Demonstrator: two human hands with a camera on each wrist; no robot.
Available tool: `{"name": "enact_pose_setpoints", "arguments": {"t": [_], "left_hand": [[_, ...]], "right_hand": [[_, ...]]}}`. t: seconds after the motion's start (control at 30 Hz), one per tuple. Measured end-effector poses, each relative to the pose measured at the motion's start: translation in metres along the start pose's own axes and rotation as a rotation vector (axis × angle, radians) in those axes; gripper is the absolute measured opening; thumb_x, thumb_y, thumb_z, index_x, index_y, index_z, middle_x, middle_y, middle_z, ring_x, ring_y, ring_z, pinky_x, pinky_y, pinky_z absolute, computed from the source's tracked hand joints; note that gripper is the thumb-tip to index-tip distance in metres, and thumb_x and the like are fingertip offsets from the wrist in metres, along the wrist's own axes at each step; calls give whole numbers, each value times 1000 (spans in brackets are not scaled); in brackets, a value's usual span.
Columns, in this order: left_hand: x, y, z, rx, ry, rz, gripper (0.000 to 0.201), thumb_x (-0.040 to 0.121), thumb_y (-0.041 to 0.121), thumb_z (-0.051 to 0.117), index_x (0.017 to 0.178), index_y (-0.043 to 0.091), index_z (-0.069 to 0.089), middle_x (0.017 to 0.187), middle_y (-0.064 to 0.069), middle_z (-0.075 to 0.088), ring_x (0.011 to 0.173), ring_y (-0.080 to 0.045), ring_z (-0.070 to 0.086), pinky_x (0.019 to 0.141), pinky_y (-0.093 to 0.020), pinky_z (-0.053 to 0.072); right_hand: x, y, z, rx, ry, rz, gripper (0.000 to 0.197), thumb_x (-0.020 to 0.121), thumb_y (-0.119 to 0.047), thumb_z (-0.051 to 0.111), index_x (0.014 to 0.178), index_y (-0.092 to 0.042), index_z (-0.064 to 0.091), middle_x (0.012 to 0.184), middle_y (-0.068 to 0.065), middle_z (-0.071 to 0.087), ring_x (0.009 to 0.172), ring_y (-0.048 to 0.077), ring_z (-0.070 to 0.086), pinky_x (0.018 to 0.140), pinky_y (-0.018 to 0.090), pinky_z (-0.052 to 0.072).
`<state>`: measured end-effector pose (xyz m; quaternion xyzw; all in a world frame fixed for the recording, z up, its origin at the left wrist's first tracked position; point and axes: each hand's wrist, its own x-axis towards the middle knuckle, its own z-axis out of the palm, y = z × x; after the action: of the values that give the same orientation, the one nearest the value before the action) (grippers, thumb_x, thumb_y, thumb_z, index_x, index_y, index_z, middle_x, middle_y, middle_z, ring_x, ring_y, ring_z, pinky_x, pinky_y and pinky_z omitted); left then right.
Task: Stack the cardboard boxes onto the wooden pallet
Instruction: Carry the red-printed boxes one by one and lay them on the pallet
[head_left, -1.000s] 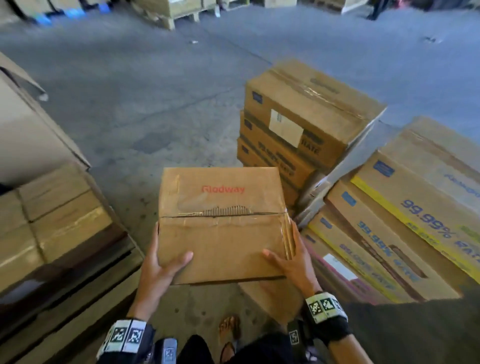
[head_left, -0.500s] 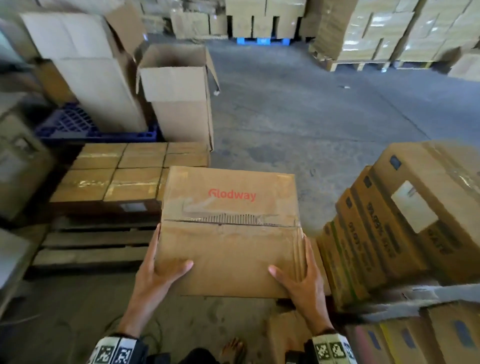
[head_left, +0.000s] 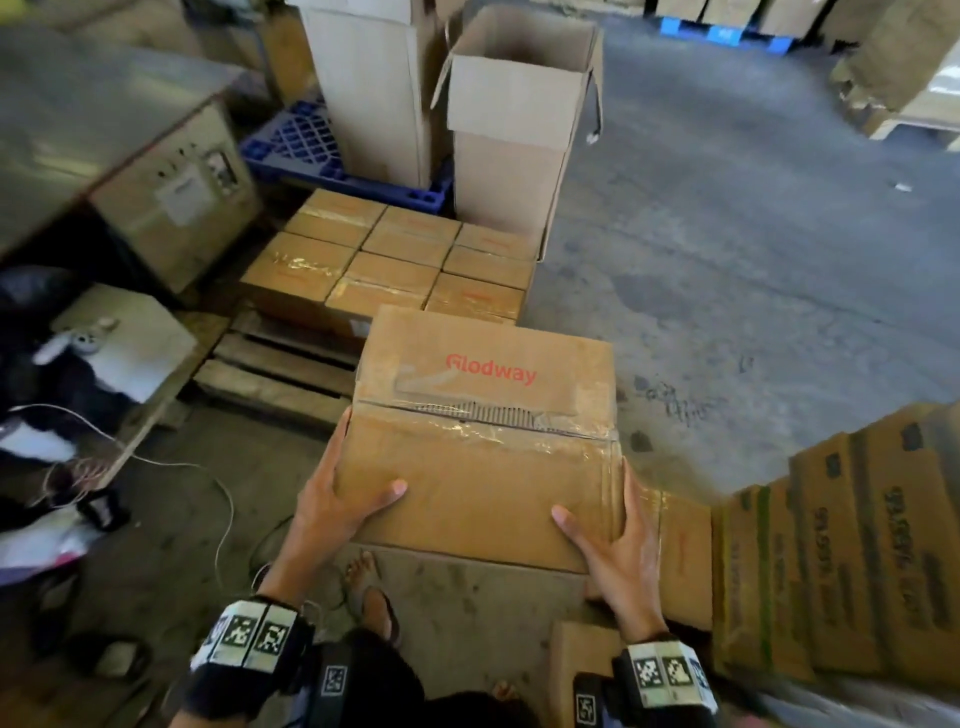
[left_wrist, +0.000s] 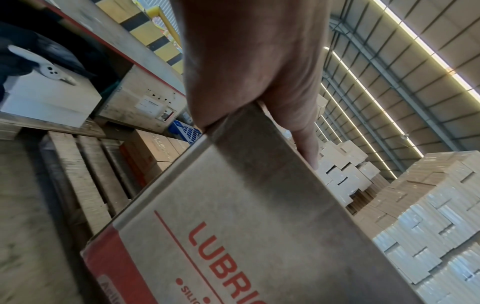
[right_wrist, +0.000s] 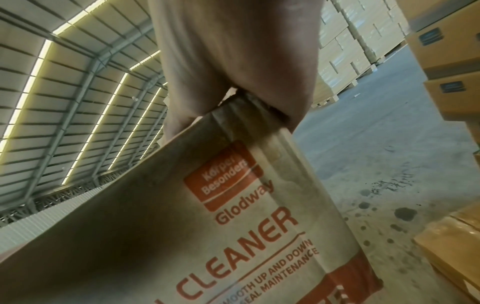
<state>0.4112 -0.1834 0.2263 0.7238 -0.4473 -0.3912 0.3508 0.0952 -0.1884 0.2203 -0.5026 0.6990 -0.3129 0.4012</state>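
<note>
Head view counts one brown taped cardboard box printed "Glodway" (head_left: 483, 441), carried in the air above the concrete floor (head_left: 727, 286), with its far edge just over the near corner of the wooden slatted pallet (head_left: 275, 371). Left hand (head_left: 340, 501) and right hand (head_left: 618, 551) clamp its two near corners, thumbs on top, fingers down the sides. Nine sealed brown boxes (head_left: 395, 260) already sit on the pallet's far half in three rows of three. Behind them stand two tall open cartons (head_left: 511, 130). Left wrist view alone shows red "LUBRI" lettering on the carried box's side; right wrist view alone shows "CLEANER" and an orange label.
</note>
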Motion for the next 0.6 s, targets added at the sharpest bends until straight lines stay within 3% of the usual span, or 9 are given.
{"name": "enact_pose_setpoints", "arguments": {"t": [0.13,0.27,0.33,0.5,0.6], "left_hand": [[41,-6,-21,-21,-10,-51,117,56,65,79,152,54,13,137,6,47,125,-23,51,105,-49,45],[95,-8,-62,10,-11,-53,113,66,59,80,153,53,9,147,-1,44,131,-28,47,107,-51,40],[126,-11,-90,16,9,-63,111,72,52,83,154,50,9,150,-3,42,132,-28,45,106,-47,39],[188,-23,-160,12,16,-83,122,52,73,71,153,51,7,151,-2,40,134,-29,44,109,-53,39],[217,-34,-198,5,28,-98,121,51,77,70,151,56,5,151,-2,39,133,-31,45,107,-58,41]], "right_hand": [[32,-23,29,1,-42,7,126,59,-79,77,158,-42,8,161,2,33,143,27,40,116,54,35],[67,-67,77,24,-47,-23,114,69,-57,80,158,-36,13,158,1,38,134,14,43,113,46,35],[82,-96,107,26,-56,-57,114,70,-57,82,158,-35,14,157,1,38,126,8,41,111,44,35],[123,-145,186,-9,-99,-36,108,74,-52,78,159,-34,12,158,5,38,136,24,46,112,47,36],[142,-172,228,-14,-122,-48,105,76,-52,78,158,-39,14,157,0,39,133,14,44,111,43,36]]}}
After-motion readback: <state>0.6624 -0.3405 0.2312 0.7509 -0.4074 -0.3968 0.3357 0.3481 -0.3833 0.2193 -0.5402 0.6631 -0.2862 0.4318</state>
